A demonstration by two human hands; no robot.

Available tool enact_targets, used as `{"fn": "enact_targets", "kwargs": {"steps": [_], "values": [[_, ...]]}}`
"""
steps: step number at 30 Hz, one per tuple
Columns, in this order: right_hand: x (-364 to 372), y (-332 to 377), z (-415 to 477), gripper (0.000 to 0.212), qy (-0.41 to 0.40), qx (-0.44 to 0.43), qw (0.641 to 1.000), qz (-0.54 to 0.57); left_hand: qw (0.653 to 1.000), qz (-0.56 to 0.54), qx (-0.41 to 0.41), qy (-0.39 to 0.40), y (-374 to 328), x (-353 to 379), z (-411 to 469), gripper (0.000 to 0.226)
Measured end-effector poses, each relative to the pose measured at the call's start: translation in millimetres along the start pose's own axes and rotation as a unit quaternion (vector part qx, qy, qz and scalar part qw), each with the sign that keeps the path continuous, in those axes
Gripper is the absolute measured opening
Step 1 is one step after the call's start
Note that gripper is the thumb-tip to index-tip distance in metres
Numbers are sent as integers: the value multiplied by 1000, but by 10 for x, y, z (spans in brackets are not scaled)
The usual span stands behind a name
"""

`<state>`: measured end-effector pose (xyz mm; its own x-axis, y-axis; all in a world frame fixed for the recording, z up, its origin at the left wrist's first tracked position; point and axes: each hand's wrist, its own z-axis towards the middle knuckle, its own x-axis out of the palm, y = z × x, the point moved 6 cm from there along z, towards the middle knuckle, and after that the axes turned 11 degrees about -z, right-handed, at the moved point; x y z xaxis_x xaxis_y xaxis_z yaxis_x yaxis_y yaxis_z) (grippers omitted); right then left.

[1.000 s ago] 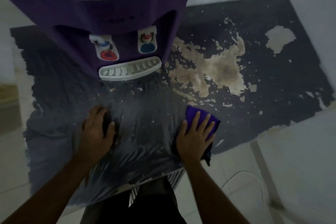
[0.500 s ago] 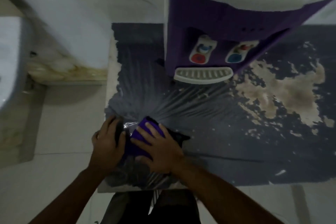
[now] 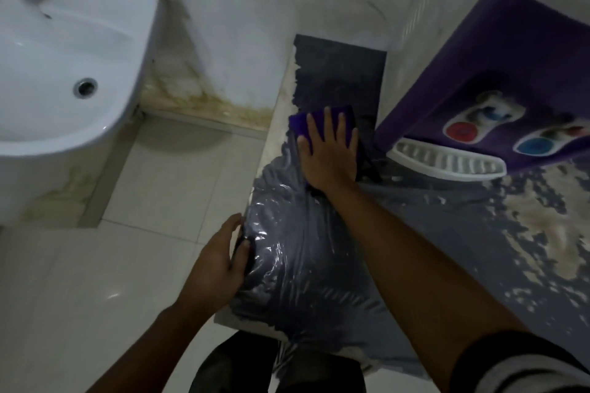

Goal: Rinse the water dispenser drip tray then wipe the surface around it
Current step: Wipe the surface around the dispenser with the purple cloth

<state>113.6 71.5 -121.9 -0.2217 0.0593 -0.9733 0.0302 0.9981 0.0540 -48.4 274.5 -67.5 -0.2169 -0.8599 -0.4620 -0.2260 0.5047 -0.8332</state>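
Purple water dispenser [image 3: 510,57] cut off upper right, white slatted drip tray [image 3: 447,161] beneath, right hand [image 3: 330,153] flat on purple cloth [image 3: 319,120], left hand [image 3: 220,262] at edge of peeling dark countertop [image 3: 319,265] — grip unclear, white basin [image 3: 64,73] upper left.

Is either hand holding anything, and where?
Right hand presses flat on the purple cloth, no grip. Left hand rests at the table edge; whether it grips cannot be told.

1. The cloth [image 3: 322,120] is purple.
2. The water dispenser [image 3: 510,51] has a purple front, with red and blue tap buttons.
3. The drip tray [image 3: 447,163] is white and slotted.
4. The tabletop [image 3: 338,73] is dark grey, flaking to beige patches.
5. The sink [image 3: 64,73] is white.
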Motion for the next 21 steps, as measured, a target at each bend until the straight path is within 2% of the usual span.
{"fn": "enact_targets", "kwargs": {"steps": [4, 8, 11, 13, 16, 21], "values": [[167, 537, -825, 59, 21, -154, 988, -14, 997, -44, -61, -33, 201, -87, -29, 49], [452, 749, -1783, 57, 28, -344, 937, -48, 994, -43, -59, -84, 206, -182, 24, 41], [470, 649, -1790, 55, 22, -450, 892, -43, 996, -46, -55, -58, 168, -160, 77, 41], [403, 580, -1526, 55, 6, -489, 871, -49, 997, -47, -53, -37, 124, -136, 129, 40], [278, 484, -908, 56, -17, -443, 894, -64, 996, -70, -44, -18, 67, -83, 174, 32], [-17, 244, 259, 60, -19, -224, 971, -84, 996, -72, -52, 12, 120, -12, 202, 34]]}}
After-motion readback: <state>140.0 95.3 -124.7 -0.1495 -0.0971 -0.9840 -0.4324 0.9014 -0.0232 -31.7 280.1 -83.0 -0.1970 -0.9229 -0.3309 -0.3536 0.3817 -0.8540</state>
